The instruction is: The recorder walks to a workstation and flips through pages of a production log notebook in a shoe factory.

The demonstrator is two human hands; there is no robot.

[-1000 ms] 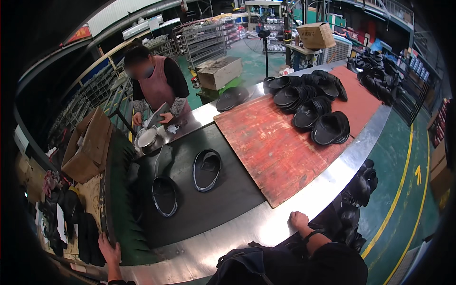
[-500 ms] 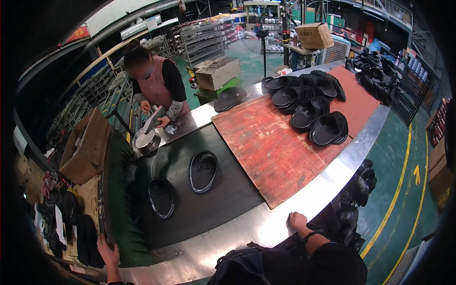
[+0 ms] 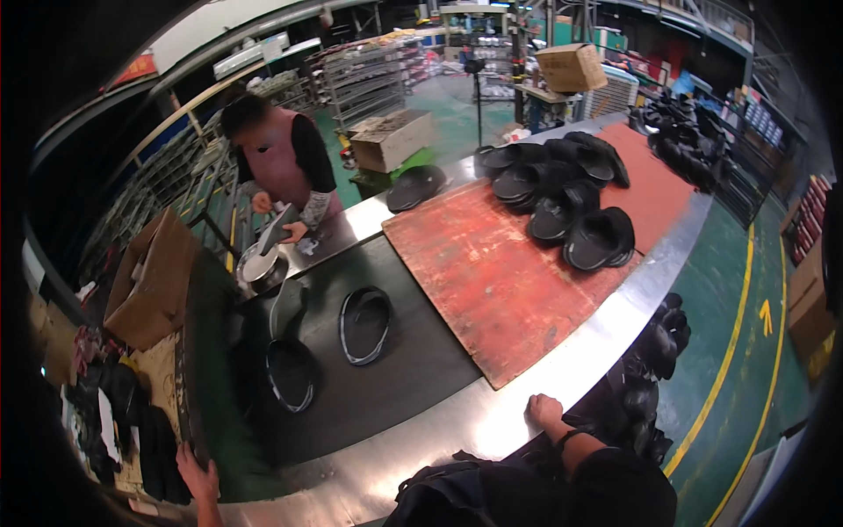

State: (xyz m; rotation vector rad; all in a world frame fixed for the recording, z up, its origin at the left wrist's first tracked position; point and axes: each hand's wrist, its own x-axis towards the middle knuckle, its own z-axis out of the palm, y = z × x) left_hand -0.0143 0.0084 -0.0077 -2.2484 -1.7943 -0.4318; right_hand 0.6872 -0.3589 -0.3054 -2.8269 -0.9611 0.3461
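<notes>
Two hands, seemingly at pause: left hand (image 3: 198, 474), fingers loosely extended, empty; right hand (image 3: 544, 410), curled narrow on metal edging (image 3: 474, 430), nothing seen held; black shoe parts (image 3: 366, 325) on dark belt (image 3: 421, 378), ahead of and between both hands' fingers, any pickup calling for forward reach.

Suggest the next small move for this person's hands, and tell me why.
Probably reach the left hand toward the nearer black shoe piece on the dark belt. That hand appears to hold nothing, and this piece lies closer to it than the second black shoe piece. The right hand rests at the metal edge, farther from that nearer piece.
</notes>
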